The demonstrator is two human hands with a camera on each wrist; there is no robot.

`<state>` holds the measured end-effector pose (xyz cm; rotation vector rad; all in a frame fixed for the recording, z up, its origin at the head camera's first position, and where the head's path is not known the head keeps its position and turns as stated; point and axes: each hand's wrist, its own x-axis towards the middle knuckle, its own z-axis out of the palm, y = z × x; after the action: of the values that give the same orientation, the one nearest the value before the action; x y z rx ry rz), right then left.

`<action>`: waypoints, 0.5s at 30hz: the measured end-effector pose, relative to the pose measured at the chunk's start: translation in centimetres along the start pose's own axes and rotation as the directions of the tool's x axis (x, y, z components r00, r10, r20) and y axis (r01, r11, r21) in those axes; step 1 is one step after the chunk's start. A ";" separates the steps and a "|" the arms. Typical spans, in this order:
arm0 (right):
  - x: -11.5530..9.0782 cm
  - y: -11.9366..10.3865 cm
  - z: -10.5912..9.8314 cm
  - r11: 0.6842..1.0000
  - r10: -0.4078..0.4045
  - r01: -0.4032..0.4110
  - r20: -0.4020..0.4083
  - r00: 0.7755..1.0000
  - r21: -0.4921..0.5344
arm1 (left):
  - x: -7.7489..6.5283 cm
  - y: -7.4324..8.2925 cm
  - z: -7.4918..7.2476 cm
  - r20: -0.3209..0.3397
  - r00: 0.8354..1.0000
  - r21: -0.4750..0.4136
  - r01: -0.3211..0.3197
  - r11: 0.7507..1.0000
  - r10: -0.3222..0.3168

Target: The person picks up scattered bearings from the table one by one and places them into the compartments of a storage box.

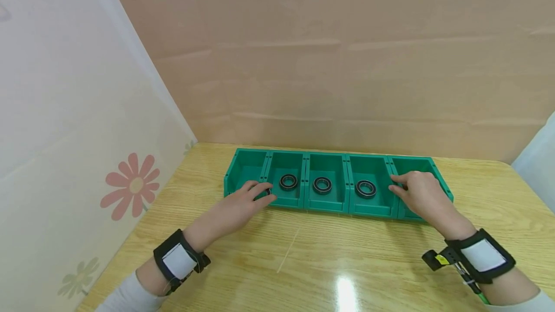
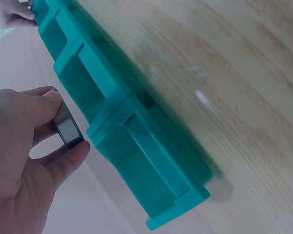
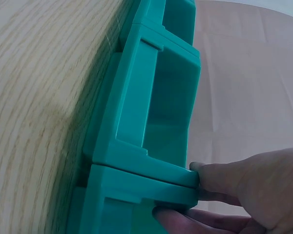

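Observation:
A row of joined green bins point(image 1: 326, 204) stands on the table. Between its thumb and fingers, my left hand point(image 1: 238, 206) pinches a ball bearing point(image 2: 68, 127), above the divider by the leftmost bin. Its shiny outer ring faces the left wrist camera. My right hand point(image 1: 422, 194) is at the other end, with thumb and fingertips gripping the divider wall point(image 3: 146, 170) between two bins. Three more bearings lie flat, one per bin: a left bearing point(image 1: 288, 182), a middle bearing point(image 1: 322, 185) and a right bearing point(image 1: 366, 189).
The wooden table point(image 1: 303, 264) extends in front of the bins. Close behind them rises a brown paper backdrop point(image 1: 338, 85). A pale sheet with a printed flower point(image 1: 136, 186) stands along the left edge.

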<state>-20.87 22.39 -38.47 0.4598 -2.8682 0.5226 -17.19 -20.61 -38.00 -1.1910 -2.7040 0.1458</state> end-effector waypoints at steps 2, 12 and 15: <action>0.0 0.0 0.0 1.000 0.002 -0.002 0.004 1.000 -0.002 | 0.0 -0.2 -0.1 -0.012 1.000 0.005 0.000 1.000 0.000; 0.0 0.0 -0.1 1.000 0.008 -0.008 0.007 1.000 0.004 | 0.0 -1.4 0.2 -0.028 0.999 -0.036 0.045 0.998 -0.046; 0.0 -0.1 -0.1 1.000 0.009 -0.009 0.009 1.000 0.005 | 0.0 -2.0 0.5 -0.039 0.997 -0.047 0.066 0.997 -0.068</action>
<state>-20.80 22.38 -38.34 0.4520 -2.8795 0.5310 -18.73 -22.00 -38.16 -1.1016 -2.7212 0.0509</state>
